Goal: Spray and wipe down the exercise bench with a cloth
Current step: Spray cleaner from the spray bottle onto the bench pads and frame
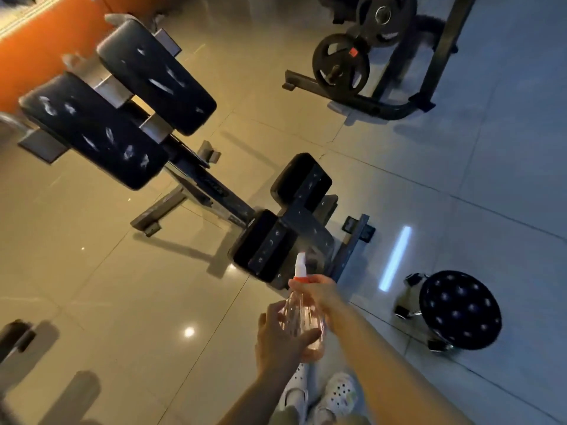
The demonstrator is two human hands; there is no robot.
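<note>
Spray bottle: clear plastic with a pinkish tint, white nozzle above an orange collar; held upright and slightly tilted between both hands, nozzle pointing away from the person toward the bench.
Right hand: fingers wrapped round the bottle's neck just below the orange collar; whether a finger rests on the trigger cannot be told.
Left hand: cups the bottle's lower body from the left, thumb lying across its front, fingers curled round the base.
Exercise bench: directly ahead of the grip, standing on the floor; its frame runs diagonally away to the upper left.
Near roller pads: two black padded rollers just beyond the nozzle, the closest part of the bench to the bottle.
Far pads: two long black cushions well beyond the grip, up and left, surfaces showing pale scuffs or tears.
Cloth: not seen.
Round stool: black dotted seat on a wheeled base, right of the grip.
Weight rack: holds black plates, far ahead and right.
Shoes: white perforated clogs, below the hands.
Floor: glossy tiles.
</note>
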